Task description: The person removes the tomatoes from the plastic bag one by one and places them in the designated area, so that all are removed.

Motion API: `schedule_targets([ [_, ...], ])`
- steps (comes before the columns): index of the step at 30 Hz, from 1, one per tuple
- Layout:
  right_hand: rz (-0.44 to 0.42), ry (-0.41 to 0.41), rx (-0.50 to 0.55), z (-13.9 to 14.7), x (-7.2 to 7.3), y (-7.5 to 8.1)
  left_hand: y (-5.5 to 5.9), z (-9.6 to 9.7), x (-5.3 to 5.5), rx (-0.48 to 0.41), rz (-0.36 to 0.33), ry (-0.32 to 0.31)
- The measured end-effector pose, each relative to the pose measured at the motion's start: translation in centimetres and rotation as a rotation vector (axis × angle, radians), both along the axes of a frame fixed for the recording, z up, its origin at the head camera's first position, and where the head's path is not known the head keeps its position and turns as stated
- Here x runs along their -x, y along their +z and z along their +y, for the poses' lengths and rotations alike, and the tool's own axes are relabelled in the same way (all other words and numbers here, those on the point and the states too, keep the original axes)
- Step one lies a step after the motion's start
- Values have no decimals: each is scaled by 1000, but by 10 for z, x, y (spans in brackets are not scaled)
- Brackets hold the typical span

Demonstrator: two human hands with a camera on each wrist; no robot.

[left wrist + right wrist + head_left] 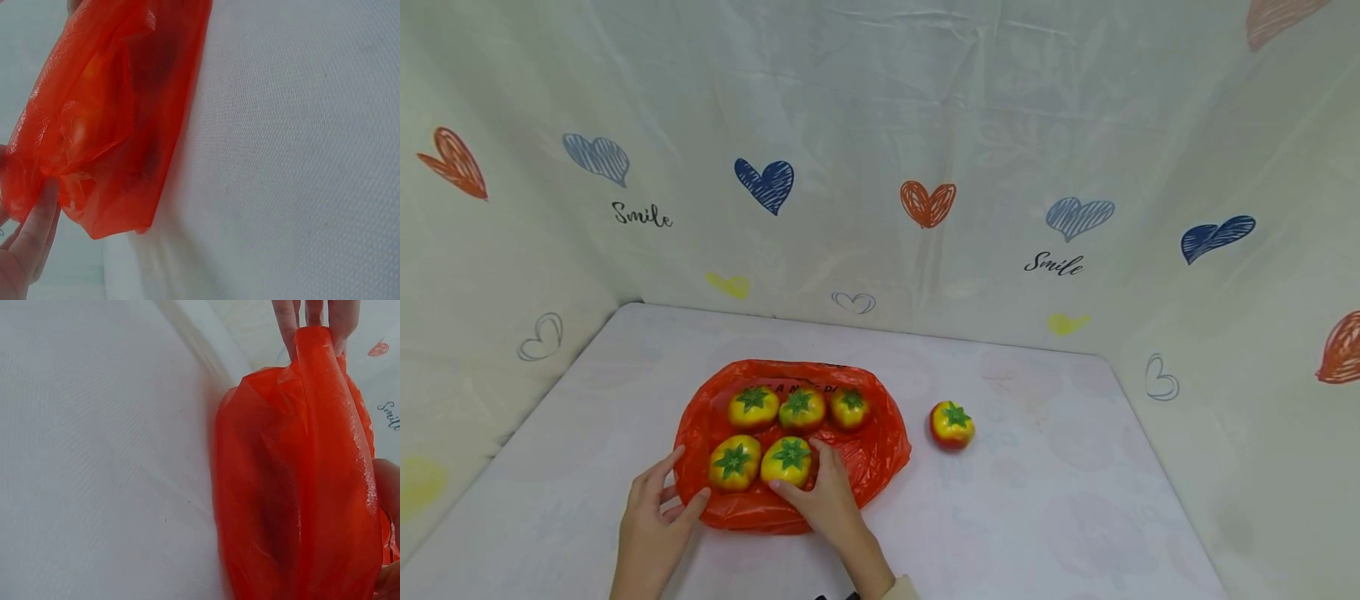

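A red plastic bag (880, 458) lies spread open on the table, with several yellow-and-red tomatoes with green star-shaped tops inside. My right hand (831, 496) is in its near side, thumb and fingers around the front middle tomato (787, 463). Beside that one sits another tomato (734, 463); a row of three, including a tomato (754, 408) at the left, lies behind. At the bag's left rim, my left hand (655, 517) holds the plastic between thumb and fingers. The left wrist view shows its fingers (39, 228) against the red film.
A single tomato (952, 427) stands on the white table (1037, 500), to the right of the bag. Behind and at both sides hangs a pale curtain (850, 100) printed with hearts and the word Smile, meeting the table's edges.
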State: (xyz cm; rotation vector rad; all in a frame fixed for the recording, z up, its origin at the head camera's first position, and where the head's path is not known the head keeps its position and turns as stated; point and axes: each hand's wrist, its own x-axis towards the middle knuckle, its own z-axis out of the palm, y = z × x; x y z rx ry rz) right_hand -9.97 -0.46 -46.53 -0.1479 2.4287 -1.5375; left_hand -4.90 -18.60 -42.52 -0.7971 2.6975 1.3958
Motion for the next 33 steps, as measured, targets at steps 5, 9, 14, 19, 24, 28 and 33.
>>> schedule_targets([
  [5, -14, 9, -13, 0, 3, -4, -1, -1, 1, -1, -4, -6],
  [9, -18, 25, -32, 0, 4, -5, -1, -1, 1, -2, -10, -14],
  [14, -34, 35, -30, 2, 6, -5, -3, -2, 2, -12, -13, -18],
  [19, -24, 42, -29, 3, 6, -5, -7, -4, 3, -3, -4, -16],
  [24, -20, 49, -28, 3, 5, -4, -7, -4, 3, -6, 0, -17],
  [28, -21, 52, -29, 4, 5, -5, -4, -3, 3, -11, -8, -15],
  [33, -21, 52, -24, 5, 5, -5, 1, -1, 2, -29, -21, -18],
])
